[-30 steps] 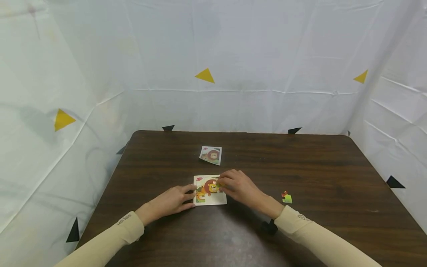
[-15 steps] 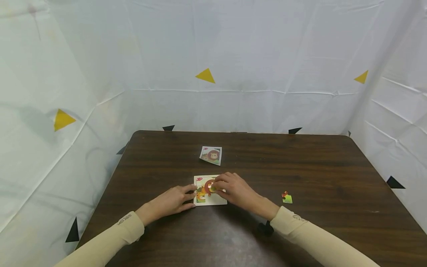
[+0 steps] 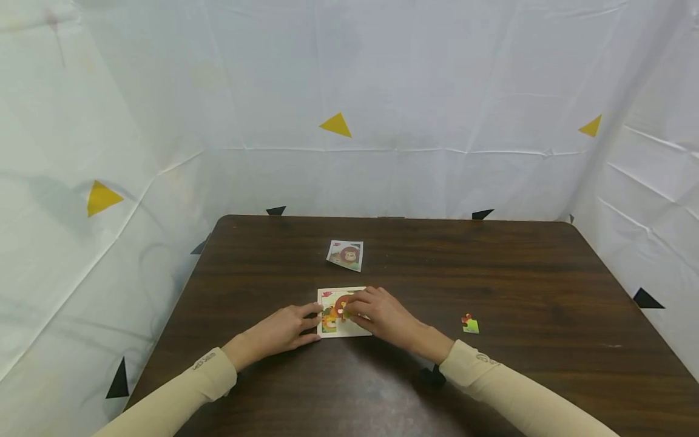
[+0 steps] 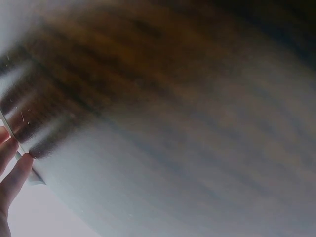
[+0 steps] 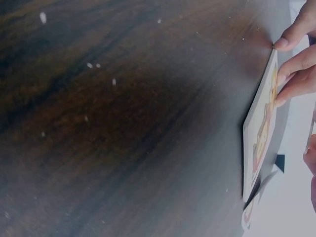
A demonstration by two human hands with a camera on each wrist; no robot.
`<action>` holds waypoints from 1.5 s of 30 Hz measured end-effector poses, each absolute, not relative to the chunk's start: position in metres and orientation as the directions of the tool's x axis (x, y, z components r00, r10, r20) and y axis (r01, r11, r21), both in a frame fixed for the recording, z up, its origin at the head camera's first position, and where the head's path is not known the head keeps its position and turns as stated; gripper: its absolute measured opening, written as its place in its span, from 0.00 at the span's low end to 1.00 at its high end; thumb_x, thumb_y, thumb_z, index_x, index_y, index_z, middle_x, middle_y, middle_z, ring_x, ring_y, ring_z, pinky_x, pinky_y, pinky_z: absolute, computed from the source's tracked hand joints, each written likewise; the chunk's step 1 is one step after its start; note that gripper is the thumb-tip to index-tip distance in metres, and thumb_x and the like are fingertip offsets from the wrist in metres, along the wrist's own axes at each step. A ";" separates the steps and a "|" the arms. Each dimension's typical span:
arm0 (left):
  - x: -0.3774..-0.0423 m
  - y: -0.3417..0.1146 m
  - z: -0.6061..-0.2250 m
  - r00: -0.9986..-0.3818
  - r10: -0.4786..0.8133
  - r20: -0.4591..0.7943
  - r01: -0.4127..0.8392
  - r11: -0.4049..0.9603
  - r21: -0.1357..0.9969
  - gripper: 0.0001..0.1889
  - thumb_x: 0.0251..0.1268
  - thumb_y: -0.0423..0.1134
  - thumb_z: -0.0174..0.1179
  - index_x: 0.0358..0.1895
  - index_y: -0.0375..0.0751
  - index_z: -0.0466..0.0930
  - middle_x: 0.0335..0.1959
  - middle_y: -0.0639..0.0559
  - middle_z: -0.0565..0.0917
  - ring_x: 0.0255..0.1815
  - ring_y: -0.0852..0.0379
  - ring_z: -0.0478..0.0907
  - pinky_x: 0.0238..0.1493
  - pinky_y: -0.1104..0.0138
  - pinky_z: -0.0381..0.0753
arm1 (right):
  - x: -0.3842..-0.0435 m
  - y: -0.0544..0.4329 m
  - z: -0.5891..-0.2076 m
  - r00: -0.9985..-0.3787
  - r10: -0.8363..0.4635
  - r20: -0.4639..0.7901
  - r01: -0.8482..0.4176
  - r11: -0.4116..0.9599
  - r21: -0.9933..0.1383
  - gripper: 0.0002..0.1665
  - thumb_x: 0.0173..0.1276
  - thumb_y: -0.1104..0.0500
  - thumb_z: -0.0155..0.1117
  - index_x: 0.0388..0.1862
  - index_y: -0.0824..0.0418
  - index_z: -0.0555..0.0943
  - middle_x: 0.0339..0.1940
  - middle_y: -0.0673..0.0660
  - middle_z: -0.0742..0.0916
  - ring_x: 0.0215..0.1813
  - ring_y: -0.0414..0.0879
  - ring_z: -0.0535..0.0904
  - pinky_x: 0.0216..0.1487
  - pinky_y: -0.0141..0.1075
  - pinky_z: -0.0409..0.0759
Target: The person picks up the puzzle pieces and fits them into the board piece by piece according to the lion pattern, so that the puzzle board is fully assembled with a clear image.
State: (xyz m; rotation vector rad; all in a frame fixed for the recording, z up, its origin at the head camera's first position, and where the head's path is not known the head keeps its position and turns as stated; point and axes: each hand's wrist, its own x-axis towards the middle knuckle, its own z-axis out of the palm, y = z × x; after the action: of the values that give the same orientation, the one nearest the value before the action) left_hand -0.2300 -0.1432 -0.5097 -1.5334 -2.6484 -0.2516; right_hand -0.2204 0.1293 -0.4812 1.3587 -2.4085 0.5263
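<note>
A small jigsaw puzzle board [image 3: 349,329] with a lion picture lies on the table, its lower right part bare and pale. My left hand [image 3: 281,331] rests its extended fingers on the board's left edge; these fingers [image 4: 17,177] show at the border of the left wrist view. Over the board's right half, my right hand [image 3: 384,318] pinches a small greenish puzzle piece [image 3: 346,313], mostly hidden by the fingers. In the right wrist view, the board [image 5: 251,143] appears edge-on, with the right hand [image 5: 311,160] partly cut off above it.
A loose red, yellow and green puzzle piece [image 3: 470,324] lies to the right on the dark wooden table [image 3: 524,273]. Behind the board is a slightly curled paper card [image 3: 346,255] with a lion picture. White sheeting [image 3: 415,176] surrounds the table's back and sides.
My right hand has moved left over the board with the puzzle piece, from the right edge toward the lion's face. The left hand has stayed on the board's left edge.
</note>
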 end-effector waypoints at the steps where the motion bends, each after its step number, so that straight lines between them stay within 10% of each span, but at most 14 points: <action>1: -0.230 -0.143 -0.509 -0.499 0.855 0.142 0.866 0.488 0.106 0.21 0.67 0.50 0.60 0.54 0.37 0.83 0.59 0.45 0.75 0.50 0.52 0.81 0.49 0.62 0.82 | -0.221 0.129 -0.481 -0.493 -0.745 0.449 -0.864 0.478 -0.156 0.13 0.58 0.61 0.73 0.43 0.56 0.85 0.46 0.50 0.85 0.46 0.44 0.77 0.39 0.36 0.74; 45: -0.228 -0.143 -0.511 -0.489 0.859 0.155 0.872 0.482 0.081 0.21 0.66 0.49 0.61 0.53 0.38 0.83 0.59 0.45 0.76 0.47 0.52 0.82 0.47 0.63 0.82 | -0.211 0.119 -0.495 -0.526 -0.794 0.306 -0.848 0.519 -0.110 0.07 0.64 0.55 0.68 0.41 0.50 0.86 0.46 0.47 0.84 0.52 0.42 0.76 0.41 0.37 0.74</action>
State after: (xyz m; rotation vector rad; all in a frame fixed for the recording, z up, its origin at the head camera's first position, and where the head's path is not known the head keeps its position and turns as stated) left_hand -0.2280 -0.1433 -0.5109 -1.5368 -2.6234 -0.2268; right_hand -0.2110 0.1189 -0.4946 1.3958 -2.5425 0.3625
